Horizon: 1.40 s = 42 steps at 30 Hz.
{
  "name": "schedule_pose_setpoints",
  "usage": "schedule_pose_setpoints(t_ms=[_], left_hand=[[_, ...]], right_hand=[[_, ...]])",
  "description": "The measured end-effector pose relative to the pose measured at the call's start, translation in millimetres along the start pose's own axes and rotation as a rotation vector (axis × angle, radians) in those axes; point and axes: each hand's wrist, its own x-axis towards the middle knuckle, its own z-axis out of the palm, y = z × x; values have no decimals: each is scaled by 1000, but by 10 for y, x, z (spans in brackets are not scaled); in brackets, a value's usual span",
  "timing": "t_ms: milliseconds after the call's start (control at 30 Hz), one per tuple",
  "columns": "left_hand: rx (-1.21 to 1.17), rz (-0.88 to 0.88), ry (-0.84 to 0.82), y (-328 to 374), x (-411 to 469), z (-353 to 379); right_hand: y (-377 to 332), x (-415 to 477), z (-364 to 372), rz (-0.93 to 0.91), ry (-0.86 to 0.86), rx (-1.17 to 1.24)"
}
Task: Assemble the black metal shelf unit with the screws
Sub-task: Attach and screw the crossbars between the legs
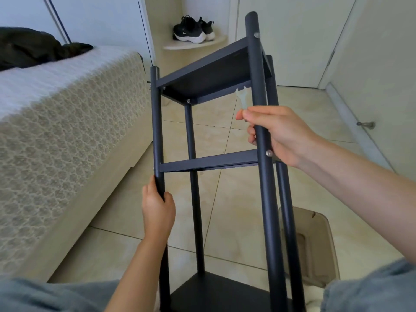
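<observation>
The black metal shelf unit [209,162] stands tilted away from me between my knees, with three shelves joined to four round posts. Silver screw heads [269,153] show on the right front post and under the top shelf. My left hand [157,206] grips the left front post just below the middle shelf. My right hand [279,131] wraps around the right front post above the middle shelf and also pinches a small pale plastic wrench [241,97] that sticks up from its fingers.
A bed with a patterned cover [67,122] runs along the left. A translucent brown plastic bin [313,246] sits on the tiled floor behind the right posts. Black sneakers [193,30] rest on a corner ledge; closed doors stand at the right.
</observation>
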Motion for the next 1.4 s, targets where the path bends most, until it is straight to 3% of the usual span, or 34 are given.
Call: schedule_pose_setpoints(t_ms=[333, 633, 867, 1400], left_hand=[[-266, 230, -100, 762, -260, 5], [-464, 124, -419, 1097, -859, 303], [-451, 159, -196, 923, -969, 469], [-389, 182, -74, 631, -818, 389]], right_hand=[[-147, -46, 216, -49, 21, -10], [-135, -19, 294, -72, -12, -100], [-107, -30, 367, -121, -72, -224], [-142, -10, 322, -82, -197, -373]])
